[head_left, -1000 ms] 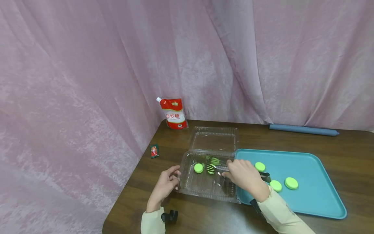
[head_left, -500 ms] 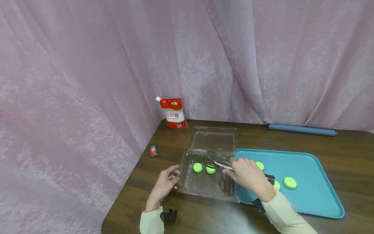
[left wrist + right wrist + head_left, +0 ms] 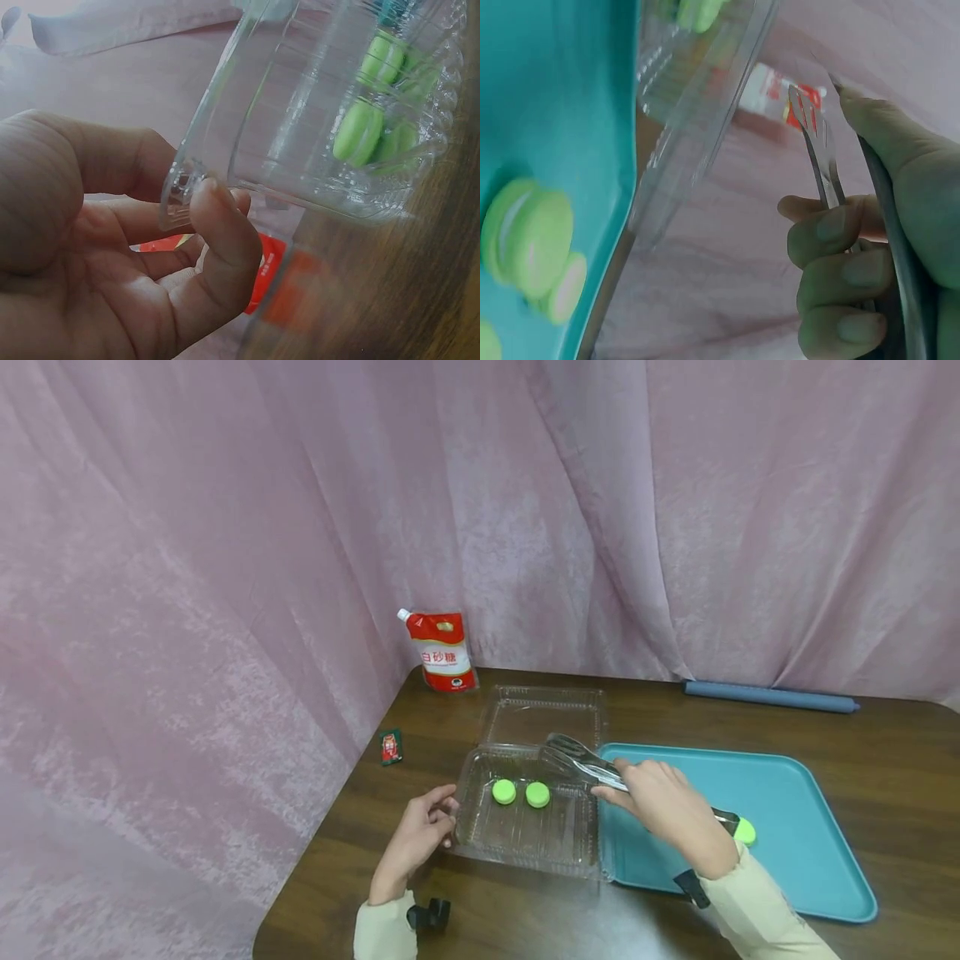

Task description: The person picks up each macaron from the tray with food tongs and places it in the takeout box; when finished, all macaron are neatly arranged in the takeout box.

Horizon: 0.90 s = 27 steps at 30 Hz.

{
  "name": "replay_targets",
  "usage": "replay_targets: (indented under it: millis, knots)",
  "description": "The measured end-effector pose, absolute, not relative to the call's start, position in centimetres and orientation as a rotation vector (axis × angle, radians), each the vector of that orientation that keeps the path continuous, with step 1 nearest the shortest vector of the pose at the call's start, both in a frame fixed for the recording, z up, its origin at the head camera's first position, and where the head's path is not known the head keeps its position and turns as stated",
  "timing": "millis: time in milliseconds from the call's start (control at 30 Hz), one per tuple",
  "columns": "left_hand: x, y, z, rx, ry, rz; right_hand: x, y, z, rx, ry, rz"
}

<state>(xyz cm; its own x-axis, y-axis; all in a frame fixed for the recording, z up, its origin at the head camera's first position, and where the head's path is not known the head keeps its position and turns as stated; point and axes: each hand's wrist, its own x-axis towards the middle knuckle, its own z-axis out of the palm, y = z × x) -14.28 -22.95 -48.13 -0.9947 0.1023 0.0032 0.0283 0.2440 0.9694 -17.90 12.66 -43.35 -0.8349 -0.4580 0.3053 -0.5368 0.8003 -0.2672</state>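
My left hand pinches the left rim of an opened clear plastic clamshell box; the left wrist view shows its thumb and finger on the rim's corner. Inside the box, a green macaron lies beside a second macaron. Metal serving tongs are gripped in my right hand, over the seam between box and tray. Their tips stand apart with nothing between them in the right wrist view. On the blue tray, a macaron shows past my right wrist; others there are hidden by that arm.
The box's lid lies folded back behind it. A red and white sugar pouch stands at the back left corner, with a small red and green packet nearer. A blue-grey rod lies along the back edge by the curtain.
The tongs have come up off the right macaron in the box and moved right toward the tray, their tips parting. My left hand keeps its place on the rim.
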Motion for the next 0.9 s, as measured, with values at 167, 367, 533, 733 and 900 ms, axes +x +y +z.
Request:
replay_targets:
  millis: [167,367,533,733,900]
  knots:
    - [-14.3,-23.0,-48.1,0.128,2.431,1.892,-18.0,14.2,-43.2,0.728,-2.719,0.422]
    - [-14.3,-23.0,-48.2,0.128,2.439,1.887,-17.9,15.9,-43.3,0.646,-2.741,0.390]
    - [-14.4,-23.1,-48.3,0.133,2.457,1.878,-17.8,17.3,-43.7,0.569,-2.798,0.409]
    - [-14.4,-23.1,-48.5,0.141,2.460,1.869,-17.4,18.9,-44.2,0.495,-2.845,0.418]
    - [-14.5,-23.1,-48.6,0.151,2.461,1.865,-17.1,20.3,-44.6,0.442,-2.905,0.402]
